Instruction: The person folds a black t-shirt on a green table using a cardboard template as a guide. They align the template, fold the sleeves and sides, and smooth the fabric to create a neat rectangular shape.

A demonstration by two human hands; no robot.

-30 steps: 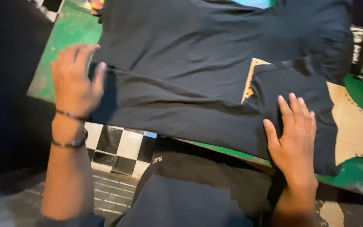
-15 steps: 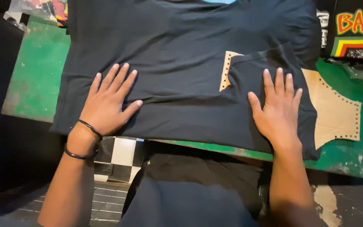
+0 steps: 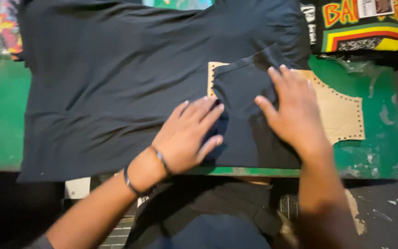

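A black T-shirt (image 3: 116,83) lies spread over a green table (image 3: 374,157). Under its right part sits a tan cardboard sheet (image 3: 342,115) with a dotted border. My left hand (image 3: 187,133), with thin bands on the wrist, lies flat on the cloth near the table's front edge, fingers together and pointing right. My right hand (image 3: 293,113) presses flat on the folded sleeve part of the shirt, fingers spread, partly over the cardboard. Neither hand grips anything; both rest palm down on the fabric, close to each other.
A dark cloth with red, yellow and green stripes (image 3: 365,32) lies at the back right. The worn green tabletop shows at the far left (image 3: 1,115). Below the table edge are my dark clothing (image 3: 208,212) and a checkered floor patch (image 3: 77,188).
My left hand has slid right along the shirt's lower edge, from the left side to just beside my right hand. The view has shifted, so the shirt sits more to the left.
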